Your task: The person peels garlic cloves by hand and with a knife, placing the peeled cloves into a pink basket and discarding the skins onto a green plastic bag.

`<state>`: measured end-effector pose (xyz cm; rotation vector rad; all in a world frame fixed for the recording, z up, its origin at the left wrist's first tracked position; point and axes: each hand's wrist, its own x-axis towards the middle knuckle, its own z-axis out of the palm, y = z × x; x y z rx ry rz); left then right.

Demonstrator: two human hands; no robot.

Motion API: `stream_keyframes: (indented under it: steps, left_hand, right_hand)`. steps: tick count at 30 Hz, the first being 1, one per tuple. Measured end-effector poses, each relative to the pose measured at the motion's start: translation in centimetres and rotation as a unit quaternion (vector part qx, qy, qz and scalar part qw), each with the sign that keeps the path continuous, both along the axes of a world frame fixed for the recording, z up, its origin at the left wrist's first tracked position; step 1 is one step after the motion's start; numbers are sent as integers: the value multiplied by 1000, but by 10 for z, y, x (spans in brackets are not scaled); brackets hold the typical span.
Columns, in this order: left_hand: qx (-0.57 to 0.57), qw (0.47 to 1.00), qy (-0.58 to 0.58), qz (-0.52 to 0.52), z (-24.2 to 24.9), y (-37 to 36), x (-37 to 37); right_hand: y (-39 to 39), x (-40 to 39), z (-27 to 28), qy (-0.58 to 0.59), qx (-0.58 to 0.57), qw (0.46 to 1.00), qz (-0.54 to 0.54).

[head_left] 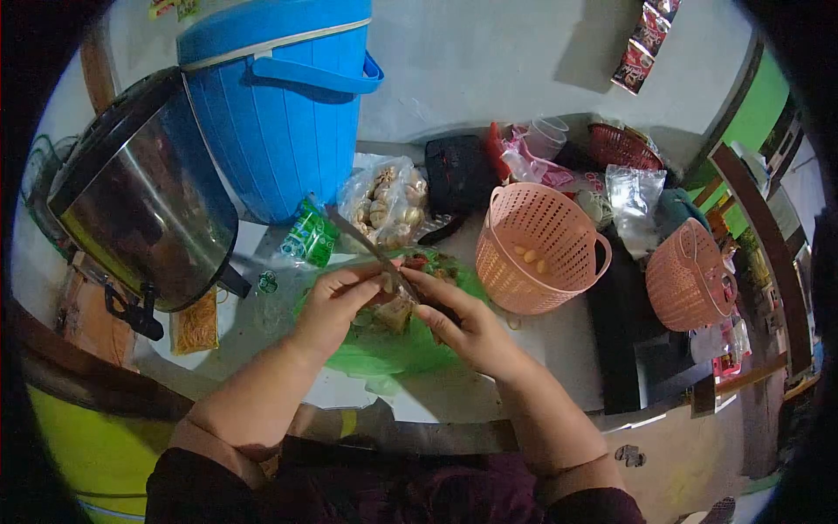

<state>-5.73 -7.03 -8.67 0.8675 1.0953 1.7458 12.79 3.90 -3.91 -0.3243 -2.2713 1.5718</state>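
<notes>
My right hand (461, 319) is closed around a knife (365, 244), whose dark blade slants up to the left past my left hand. Pinched in my left hand (336, 301) is a small pale piece that looks like a garlic clove (388, 282), close against the blade. Both hands are over a spread green plastic bag (362, 356) holding peelings and scraps, partly hidden by my fingers. To the right, a pink perforated basket (524, 295) has several pale peeled cloves (530, 258) at its bottom. Behind my hands stands a clear bag of garlic bulbs (393, 205).
A tall blue lidded bucket (279, 122) and a dark dispenser with a tap (148, 201) stand at left. Nearby lie a green packet (310, 234) and a bag of rubber bands (195, 323). A second pink basket (685, 279) is at right. Sachets (646, 44) hang on the wall.
</notes>
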Motion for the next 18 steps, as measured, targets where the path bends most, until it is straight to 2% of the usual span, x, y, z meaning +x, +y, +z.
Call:
stream_keyframes:
  steps: [3,6,7,10,18]
  left_hand:
    - [11,1000,-9,-4,-6,-1,-3]
    - [18,997,-72,-8,-3,-1,0]
    - [46,994,-93,-16,-8,1,1]
    - [43,995,-75,-40,4,0,2]
    - [40,993,-105,-30,-1,2,-2]
  right_hand:
    - [3,1,2,-9,-40,999,-12]
    - [5,4,2,-28,-86,995,-35]
    - [5,3,0,0,-101,994,-36]
    - [6,3,-1,11,-118,992,-33]
    - [1,2,-3,24,-73,997,15]
